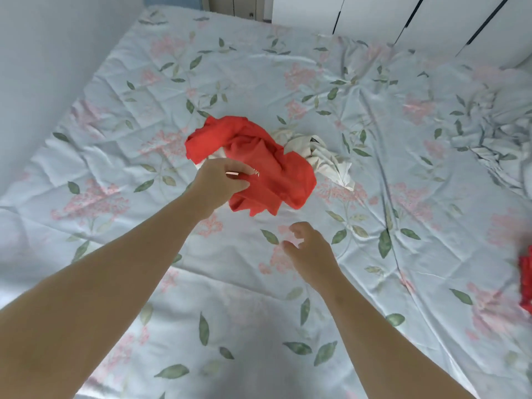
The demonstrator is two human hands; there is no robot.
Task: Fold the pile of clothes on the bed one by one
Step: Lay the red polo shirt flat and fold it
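The left hand (223, 180) pinches a crumpled red cloth garment (259, 165) off the pile; the right hand (309, 250), fingers loosely apart, seems poised to help spread it flat.

Text check, head view. One candidate only: small pale lettering (255, 173) on the red garment (270, 165), just beside the left hand (221, 181), which grips the cloth there. First character reads like an "M"; the rest runs into a crease, sits partly behind the fingers and is blurred, so no whole word can be made out. White garment (325, 161) touching the red one carries a small dark mark (314, 139) near its upper edge: too small to tell whether it is print or a tag. Nothing else legible
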